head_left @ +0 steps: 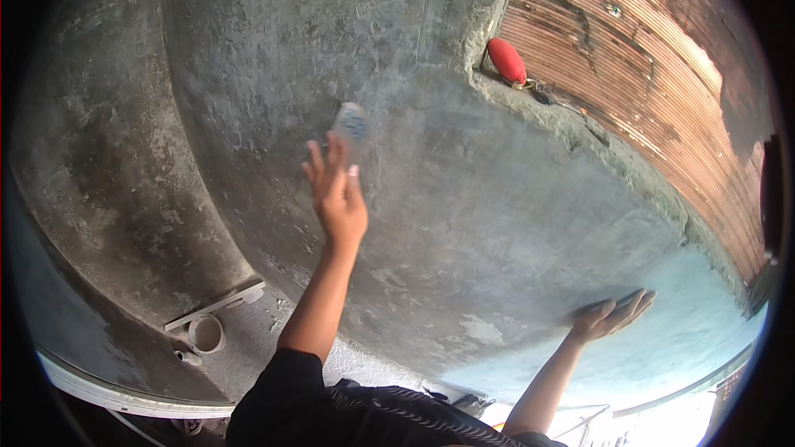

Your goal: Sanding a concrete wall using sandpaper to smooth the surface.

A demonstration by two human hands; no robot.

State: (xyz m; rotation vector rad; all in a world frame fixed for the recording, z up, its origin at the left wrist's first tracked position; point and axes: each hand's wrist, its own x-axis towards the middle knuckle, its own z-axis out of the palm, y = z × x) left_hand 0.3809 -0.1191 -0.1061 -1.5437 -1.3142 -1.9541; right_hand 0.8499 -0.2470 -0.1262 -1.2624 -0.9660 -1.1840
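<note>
My left hand (337, 194) is raised in front of the grey plastered wall (439, 215). At its fingertips is a small, flat, rounded piece (352, 122) in pale grey with bluish marks, pressed to the wall. Motion blurs this piece, so its kind is unclear. The hand looks closed on its lower edge, with some fingers apart. Lower down and to the right, my right hand (613, 314) rests flat on the wall, fingers stretched out and holding nothing.
A red oval object (507, 60) sits on the rough-edged ledge beside ribbed orange-brown bricks (613, 50). At lower left, a pale round container (206, 334), a small pale cup-like thing (189, 358) and a long straight strip (215, 306) lie by the wall's foot.
</note>
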